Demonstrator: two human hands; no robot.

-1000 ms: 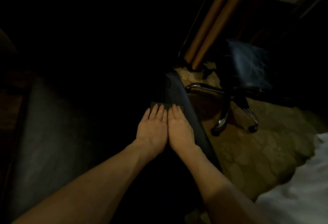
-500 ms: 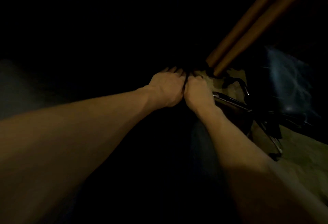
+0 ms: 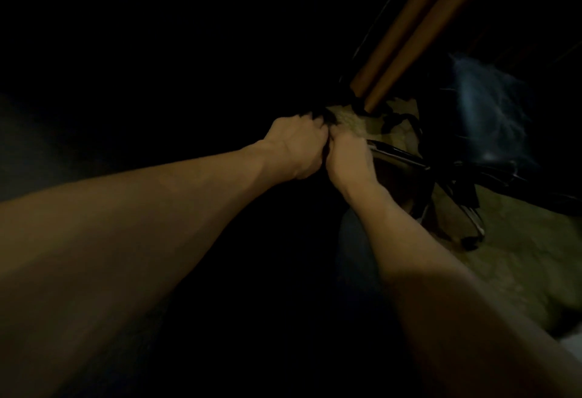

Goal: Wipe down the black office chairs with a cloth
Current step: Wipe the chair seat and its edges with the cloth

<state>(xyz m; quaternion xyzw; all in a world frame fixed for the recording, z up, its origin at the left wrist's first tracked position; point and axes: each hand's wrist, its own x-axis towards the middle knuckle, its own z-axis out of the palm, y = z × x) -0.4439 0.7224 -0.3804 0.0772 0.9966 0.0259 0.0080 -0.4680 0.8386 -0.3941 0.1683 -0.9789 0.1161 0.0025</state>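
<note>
The room is very dark. My left hand (image 3: 296, 148) and right hand (image 3: 348, 158) lie side by side at the far edge of a black office chair (image 3: 349, 240), arms stretched out over its surface. Both hands' fingers are curled downward over that edge. A scrap of dark cloth (image 3: 318, 115) peeks out just past my left fingertips, and the rest of it is hidden beneath the hands. The chair's outline is mostly lost in shadow.
A second black office chair (image 3: 491, 120) with a faint sheen stands at the right, its chrome base (image 3: 472, 224) on the mottled floor (image 3: 519, 265). Two brown wooden posts (image 3: 409, 28) rise behind the hands. Something white (image 3: 574, 342) shows at the lower right edge.
One second ago both hands lay flat on the cloth, near me. They have slid it away to the chair's far edge, and the fingers have curled over that edge.
</note>
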